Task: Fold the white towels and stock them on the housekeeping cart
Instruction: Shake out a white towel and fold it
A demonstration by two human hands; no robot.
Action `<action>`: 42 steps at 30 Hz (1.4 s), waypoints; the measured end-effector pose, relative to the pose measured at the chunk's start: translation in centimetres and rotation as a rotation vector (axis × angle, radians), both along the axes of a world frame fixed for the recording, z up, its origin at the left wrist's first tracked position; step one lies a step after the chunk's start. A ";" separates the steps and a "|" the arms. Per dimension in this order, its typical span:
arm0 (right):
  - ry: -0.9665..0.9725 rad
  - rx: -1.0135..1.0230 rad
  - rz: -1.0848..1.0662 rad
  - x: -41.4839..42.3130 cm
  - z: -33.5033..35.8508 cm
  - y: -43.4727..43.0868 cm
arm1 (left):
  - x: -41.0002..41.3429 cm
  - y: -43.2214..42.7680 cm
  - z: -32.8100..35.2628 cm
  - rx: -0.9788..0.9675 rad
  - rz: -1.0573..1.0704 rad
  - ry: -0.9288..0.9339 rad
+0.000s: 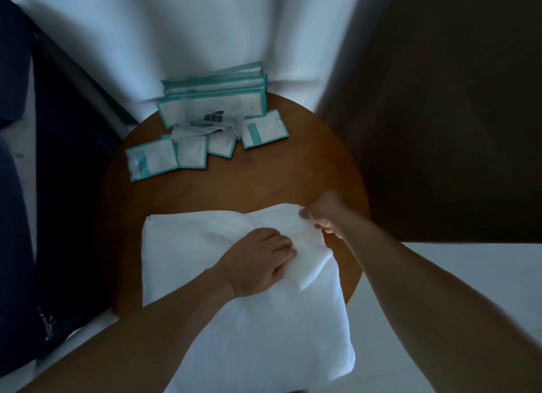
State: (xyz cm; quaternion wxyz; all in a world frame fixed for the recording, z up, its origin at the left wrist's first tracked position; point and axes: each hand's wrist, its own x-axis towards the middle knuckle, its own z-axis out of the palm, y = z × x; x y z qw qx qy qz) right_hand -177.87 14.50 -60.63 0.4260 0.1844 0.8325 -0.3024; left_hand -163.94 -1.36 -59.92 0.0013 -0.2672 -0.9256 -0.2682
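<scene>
Left hand pressing towel, right hand pinching

A single head-worn, wide-angle camera looks steeply down from close above the round wooden table, facing forward toward a white curtain at the frame's top.

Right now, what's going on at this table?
A person is folding a white towel on a round wooden table. The left hand presses down on the middle of the towel, while the right hand pinches its far right corner, which is lifted and creased. The near end of the towel hangs over the table's edge. Teal-edged packets lie scattered on the far side of the table. No cart is in view.
</scene>
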 end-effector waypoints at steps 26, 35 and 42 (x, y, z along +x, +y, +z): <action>0.168 -0.400 0.424 0.0 4.4 2.9 | 2.7 0.3 -1.0 0.033 0.297 -0.180; 0.003 -0.381 0.426 -0.3 4.1 -0.4 | 3.7 -0.1 -1.5 -0.033 0.286 -0.174; -0.090 -0.272 0.683 -0.7 4.3 -1.1 | 3.2 -0.3 -1.6 -0.013 0.277 -0.207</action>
